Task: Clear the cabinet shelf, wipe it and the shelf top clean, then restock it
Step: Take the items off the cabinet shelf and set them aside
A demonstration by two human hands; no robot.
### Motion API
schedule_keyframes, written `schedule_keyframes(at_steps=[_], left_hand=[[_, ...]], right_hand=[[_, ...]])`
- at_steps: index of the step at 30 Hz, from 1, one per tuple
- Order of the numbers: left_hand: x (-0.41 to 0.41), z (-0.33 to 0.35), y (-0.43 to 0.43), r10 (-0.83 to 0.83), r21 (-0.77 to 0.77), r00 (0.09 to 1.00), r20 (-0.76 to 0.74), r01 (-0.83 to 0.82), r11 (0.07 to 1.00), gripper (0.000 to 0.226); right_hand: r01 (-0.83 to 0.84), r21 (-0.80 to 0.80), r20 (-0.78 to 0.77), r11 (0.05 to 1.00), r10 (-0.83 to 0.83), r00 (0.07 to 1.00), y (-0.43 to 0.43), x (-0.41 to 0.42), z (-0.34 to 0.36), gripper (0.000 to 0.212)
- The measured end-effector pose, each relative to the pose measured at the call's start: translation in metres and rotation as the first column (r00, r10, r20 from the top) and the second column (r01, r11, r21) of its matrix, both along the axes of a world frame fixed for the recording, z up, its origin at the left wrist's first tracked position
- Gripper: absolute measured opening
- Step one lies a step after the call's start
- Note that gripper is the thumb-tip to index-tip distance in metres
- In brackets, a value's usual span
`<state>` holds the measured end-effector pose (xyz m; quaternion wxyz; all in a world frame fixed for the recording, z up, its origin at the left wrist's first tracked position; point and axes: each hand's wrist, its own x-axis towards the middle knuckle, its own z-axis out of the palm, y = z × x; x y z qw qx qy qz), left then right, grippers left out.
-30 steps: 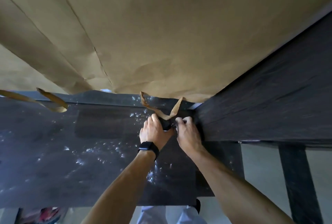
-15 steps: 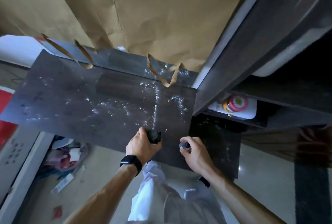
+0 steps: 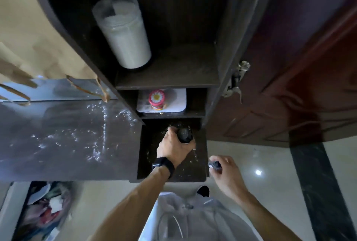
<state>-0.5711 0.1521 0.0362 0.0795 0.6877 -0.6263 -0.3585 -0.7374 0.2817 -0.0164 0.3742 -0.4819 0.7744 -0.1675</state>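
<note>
- Brown paper bags (image 3: 29, 28) are seen at the far left, at the back of the shelf top (image 3: 58, 134). The shelf top is scattered with white specks and is judged not yet wiped.
- Inside the cabinet, a tall jar (image 3: 123, 34) of white powder stands on the upper shelf. A small jar (image 3: 156, 98) with a flowered lid sits on the shelf below it. Both are judged yet to be cleared.
- The bottom shelf (image 3: 197, 169) is dotted with pale crumbs.
- The left hand (image 3: 174, 148) is reached into that shelf, its grip wrapped round a dark round object (image 3: 185, 134). Whether the object rests on the board or is held just above it cannot be told.
- The right hand (image 3: 225, 173) is held just right of the shelf's front corner, over the floor. Its grip is pinched on a small dark piece (image 3: 214, 165), possibly a cap.
- The step is best done by lifting the dark round object straight up and out, so that crumbs are not dragged. Crumbs should then be swept toward the front edge, never into the back corners.
</note>
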Motion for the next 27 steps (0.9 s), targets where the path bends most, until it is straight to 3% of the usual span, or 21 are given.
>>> schedule_keyframes(at_steps=[4, 8, 14, 21, 24, 27], left_hand=[[-0.055, 0.014, -0.03, -0.06, -0.106, 0.997, 0.048, 0.064, 0.992, 0.063], [-0.081, 0.011, -0.055, -0.174, -0.143, 0.95, 0.26, 0.216, 0.966, 0.071], [-0.094, 0.004, -0.064, -0.189, -0.111, 0.91, 0.37, 0.245, 0.963, 0.067], [-0.088, 0.011, -0.052, -0.19, -0.127, 0.91, 0.369, 0.252, 0.959, 0.072], [-0.077, 0.013, -0.022, -0.128, -0.181, 0.956, 0.262, 0.179, 0.967, 0.045], [-0.066, 0.006, 0.005, -0.263, -0.213, 0.923, 0.281, 0.327, 0.921, 0.042]], right_hand=[[0.133, -0.057, -0.006, 0.989, -0.134, 0.991, 0.028, -0.042, 0.0, 0.027], [0.243, -0.069, 0.024, 0.968, -0.242, 0.97, 0.044, -0.064, 0.0, 0.028], [0.228, -0.073, 0.026, 0.971, -0.227, 0.974, 0.042, -0.081, 0.003, 0.029], [0.192, -0.065, 0.05, 0.979, -0.189, 0.981, 0.035, -0.074, -0.001, 0.031], [0.163, -0.06, 0.05, 0.985, -0.16, 0.986, 0.034, -0.068, -0.004, 0.03], [0.136, -0.041, 0.053, 0.99, -0.134, 0.99, 0.033, -0.061, -0.007, 0.029]])
